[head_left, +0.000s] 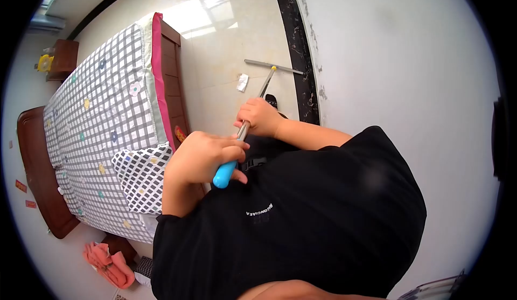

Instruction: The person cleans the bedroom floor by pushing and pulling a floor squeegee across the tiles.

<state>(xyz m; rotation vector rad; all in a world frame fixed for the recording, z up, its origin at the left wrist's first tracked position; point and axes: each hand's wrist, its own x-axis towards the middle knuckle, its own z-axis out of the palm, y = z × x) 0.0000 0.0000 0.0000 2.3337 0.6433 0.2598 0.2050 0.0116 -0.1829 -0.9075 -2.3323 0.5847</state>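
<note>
A: While the wide bed in grey-and-white checked cloth [102, 90] is filling the left side, what is lying near its edge?

B: A square pillow with dark diamonds on white [141, 176] is resting there.

A: And the left hand [207, 152]?

B: Its fingers are curling around the rounded blue grip [224, 176] of a long-handled floor tool with a silvery metal pole [244, 131].

A: What is lying farther right?

B: A small white paper [242, 83] is lying on the glossy cream tile floor [215, 74]. Beside the pole, no: around it, the right hand's [258, 114] fingers are clasping, farther down.

A: Where is the tool's other end?

B: Its flat grey head [258, 62] is lying low, reaching the black marbled strip [293, 25] beside the white wall [398, 57].
</note>
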